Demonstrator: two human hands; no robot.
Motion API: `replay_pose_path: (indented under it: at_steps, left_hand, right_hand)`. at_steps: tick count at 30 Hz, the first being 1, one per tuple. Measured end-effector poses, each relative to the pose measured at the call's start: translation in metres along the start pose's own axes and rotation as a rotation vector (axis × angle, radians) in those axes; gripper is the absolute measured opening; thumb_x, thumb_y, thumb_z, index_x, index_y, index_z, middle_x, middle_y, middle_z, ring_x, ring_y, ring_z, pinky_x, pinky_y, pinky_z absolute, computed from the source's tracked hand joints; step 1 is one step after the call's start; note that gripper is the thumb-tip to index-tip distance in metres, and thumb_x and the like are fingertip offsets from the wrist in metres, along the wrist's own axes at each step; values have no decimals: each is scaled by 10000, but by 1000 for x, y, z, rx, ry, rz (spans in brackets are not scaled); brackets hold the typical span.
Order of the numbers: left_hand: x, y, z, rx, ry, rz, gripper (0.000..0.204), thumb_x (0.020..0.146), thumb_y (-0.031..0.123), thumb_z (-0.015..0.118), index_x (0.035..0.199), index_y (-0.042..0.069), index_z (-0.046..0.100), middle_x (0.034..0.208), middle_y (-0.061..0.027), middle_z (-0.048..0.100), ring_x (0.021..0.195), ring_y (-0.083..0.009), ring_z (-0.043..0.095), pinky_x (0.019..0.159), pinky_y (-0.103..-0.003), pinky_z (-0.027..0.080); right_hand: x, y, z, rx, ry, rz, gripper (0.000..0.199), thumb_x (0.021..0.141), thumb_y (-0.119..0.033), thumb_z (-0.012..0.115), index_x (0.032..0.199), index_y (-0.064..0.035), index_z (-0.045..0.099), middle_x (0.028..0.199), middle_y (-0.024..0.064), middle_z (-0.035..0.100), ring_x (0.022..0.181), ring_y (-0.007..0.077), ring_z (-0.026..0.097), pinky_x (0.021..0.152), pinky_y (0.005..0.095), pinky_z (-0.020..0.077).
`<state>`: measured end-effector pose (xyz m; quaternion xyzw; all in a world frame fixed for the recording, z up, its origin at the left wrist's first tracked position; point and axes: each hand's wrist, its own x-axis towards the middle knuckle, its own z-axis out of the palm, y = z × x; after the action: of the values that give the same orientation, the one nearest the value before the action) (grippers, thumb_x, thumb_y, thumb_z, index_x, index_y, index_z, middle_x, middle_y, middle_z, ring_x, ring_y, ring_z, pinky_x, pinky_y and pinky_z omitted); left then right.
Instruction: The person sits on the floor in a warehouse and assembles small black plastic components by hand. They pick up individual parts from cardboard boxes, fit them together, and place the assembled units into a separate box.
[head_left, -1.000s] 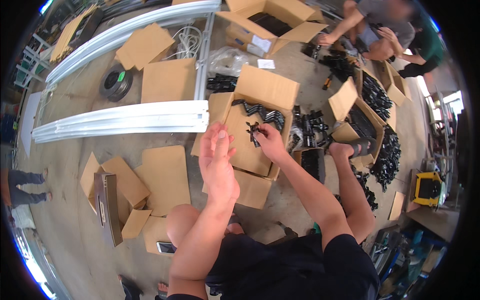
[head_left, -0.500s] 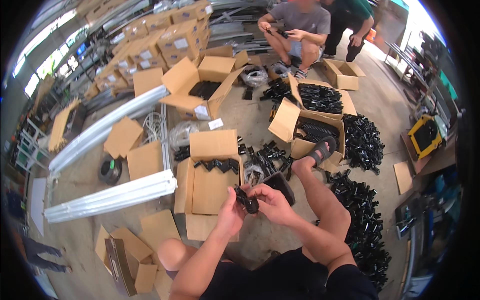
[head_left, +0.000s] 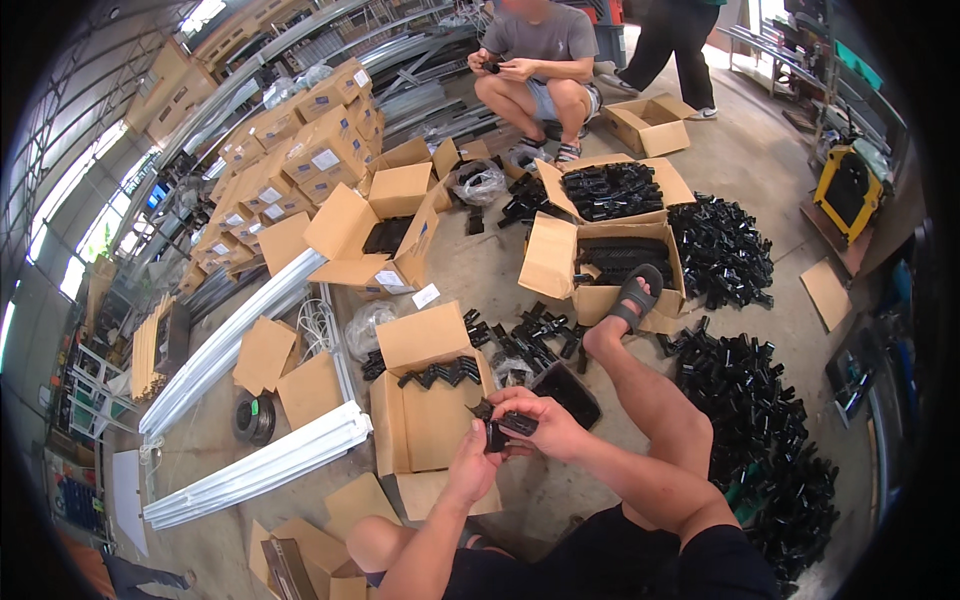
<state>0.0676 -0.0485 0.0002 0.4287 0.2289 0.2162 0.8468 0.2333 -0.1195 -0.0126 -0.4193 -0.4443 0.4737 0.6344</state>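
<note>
In front of my body, both hands are closed around a small black plastic fitting (head_left: 495, 434). My left hand (head_left: 470, 468) grips it from below and to the left. My right hand (head_left: 548, 424) pinches it from the right, fingers partly covering it, so its full shape is hidden. Just beyond my left hand stands an open cardboard box (head_left: 408, 440), with a row of black angled fittings (head_left: 440, 373) along its far end. A black plastic bin (head_left: 568, 392) lies beyond my right hand, beside loose black fittings (head_left: 540, 335).
Large heaps of black fittings (head_left: 745, 420) lie right of my leg. Beyond my sandalled foot (head_left: 640, 292) stand filled cardboard boxes (head_left: 548, 255). White metal profiles (head_left: 260, 465) lie at the left. A co-worker (head_left: 545, 60) squats at the back, hands on a black piece; another person's legs (head_left: 668, 55) show behind.
The black fitting has been turned between my hands, and my right fingers now lie over its top. My view has shifted. The standing person at the back has straightened and their legs are apart.
</note>
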Motion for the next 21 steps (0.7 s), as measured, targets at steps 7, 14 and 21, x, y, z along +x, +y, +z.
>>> replay_pose_path:
  at_steps: [7, 14, 21]
  left_hand:
    - [-6, -2, -24, 36, -62, -21, 510, 1111, 485, 380, 1233, 31, 579, 1062, -117, 669, 924, -260, 690, 828, -458, 598]
    - [-15, 8, -15, 161, 126, 70, 343, 1086, 281, 553, 1250, -16, 604, 1154, -134, 697, 1035, -277, 708, 881, -445, 618]
    - [-17, 7, -35, 190, 119, 24, 223, 1030, 155, 655, 1139, -38, 676, 1111, -109, 721, 973, -213, 712, 897, -405, 622]
  right_hand:
    - [2, 1, 7, -141, 130, -2, 292, 908, 19, 728, 1189, -57, 722, 1210, 81, 626, 907, 167, 693, 779, 298, 572]
    - [4, -16, 10, -494, 98, -153, 330, 865, 67, 722, 1176, -44, 717, 1016, 81, 678, 955, 192, 692, 792, 300, 567]
    - [6, -11, 12, -408, 9, -71, 351, 879, 1, 746, 1222, -45, 688, 1070, 106, 691, 966, 206, 689, 850, 315, 548]
